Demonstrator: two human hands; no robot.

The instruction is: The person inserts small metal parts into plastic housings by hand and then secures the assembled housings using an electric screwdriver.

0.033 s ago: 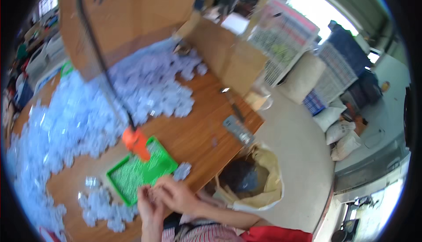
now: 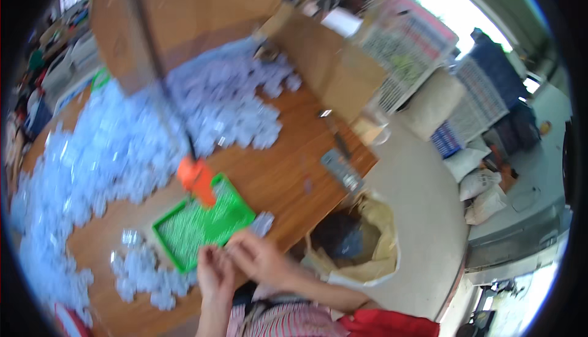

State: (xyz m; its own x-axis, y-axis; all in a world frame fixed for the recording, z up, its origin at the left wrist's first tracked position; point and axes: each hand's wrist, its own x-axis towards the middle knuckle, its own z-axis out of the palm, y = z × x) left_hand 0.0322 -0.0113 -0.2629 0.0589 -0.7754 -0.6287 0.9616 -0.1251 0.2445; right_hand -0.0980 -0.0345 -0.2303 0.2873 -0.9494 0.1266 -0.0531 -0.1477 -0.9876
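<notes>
My left hand and my right hand are close together just in front of a green tray. The fingers of both are curled and pinched, fingertips nearly meeting. What is between them is too small and blurred to make out. Many thin, shiny clear or silvery pieces lie in the tray. Over its far side hangs an orange tool-like thing on a black cord or bent arm. One pale plastic piece rests by the tray's right corner. A small pile of similar pieces lies left of my left hand.
A large heap of bluish clear plastic pieces covers the table's far and left parts, below cardboard. A grey flat object and a dark-handled tool lie near the right edge. Beside it stands an open sack.
The whole scene sits slightly higher and further right in the picture. Both hands stay together in front of the tray, fingers still pinched.
</notes>
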